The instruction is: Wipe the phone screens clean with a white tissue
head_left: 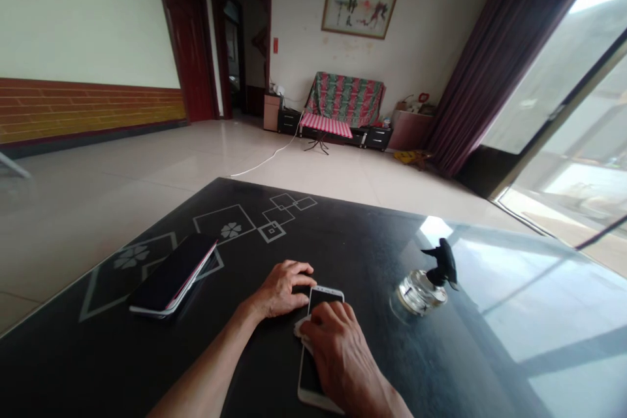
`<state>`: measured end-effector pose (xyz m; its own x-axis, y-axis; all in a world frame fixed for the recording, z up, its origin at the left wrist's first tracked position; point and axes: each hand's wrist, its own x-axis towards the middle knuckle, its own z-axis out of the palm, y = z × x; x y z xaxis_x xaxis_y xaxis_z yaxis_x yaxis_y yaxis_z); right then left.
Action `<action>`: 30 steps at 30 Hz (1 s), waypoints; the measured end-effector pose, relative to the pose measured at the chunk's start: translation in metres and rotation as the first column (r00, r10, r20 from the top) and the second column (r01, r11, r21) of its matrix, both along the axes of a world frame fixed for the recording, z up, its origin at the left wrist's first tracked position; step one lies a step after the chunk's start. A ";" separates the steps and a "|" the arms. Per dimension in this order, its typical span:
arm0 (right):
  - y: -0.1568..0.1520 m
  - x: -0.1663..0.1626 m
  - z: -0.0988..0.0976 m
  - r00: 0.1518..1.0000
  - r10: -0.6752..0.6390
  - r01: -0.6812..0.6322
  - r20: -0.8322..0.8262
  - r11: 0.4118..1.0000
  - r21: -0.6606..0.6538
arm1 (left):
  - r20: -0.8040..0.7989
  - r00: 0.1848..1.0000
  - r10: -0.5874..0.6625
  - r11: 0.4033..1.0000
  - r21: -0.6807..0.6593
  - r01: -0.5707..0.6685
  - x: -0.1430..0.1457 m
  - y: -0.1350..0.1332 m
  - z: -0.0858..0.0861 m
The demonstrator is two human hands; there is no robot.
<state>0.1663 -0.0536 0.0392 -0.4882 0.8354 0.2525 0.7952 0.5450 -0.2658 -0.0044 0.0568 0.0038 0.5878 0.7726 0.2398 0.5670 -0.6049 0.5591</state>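
Note:
A white smartphone (319,304) lies face up on the black glass table (372,255), its dark screen pointing away from me. My left hand (285,289) rests beside the phone's top left corner, fingers curled against its edge. My right hand (339,346) lies over the middle of the phone, fingers bent and pressing a small white cloth or pad (300,328) against the screen's left side. Most of the screen is hidden under that hand.
A second phone in a red-edged case (172,274) lies at the table's left. To the right stands a glass ashtray with a dark bird-shaped figure (429,282). Beyond the table are a tiled floor, a covered sofa (345,99) and glass doors at right.

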 end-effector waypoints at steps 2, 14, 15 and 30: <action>0.002 -0.001 -0.001 1.000 0.002 -0.002 -0.015 1.000 -0.009 | 0.003 1.000 -0.003 1.000 0.002 0.003 0.000 0.000 0.000; 0.018 0.034 -0.014 0.975 -0.192 0.202 -0.114 0.976 0.085 | 0.027 1.000 0.015 1.000 0.008 -0.015 0.004 -0.001 0.000; 0.019 0.034 -0.016 0.970 -0.206 0.219 -0.126 0.971 0.099 | 0.032 0.999 0.019 1.000 0.007 -0.019 0.004 -0.001 0.000; 0.009 -0.002 -0.010 1.000 -0.007 0.007 -0.024 1.000 -0.029 | 0.087 0.995 0.058 0.998 -0.004 -0.058 0.005 -0.001 -0.001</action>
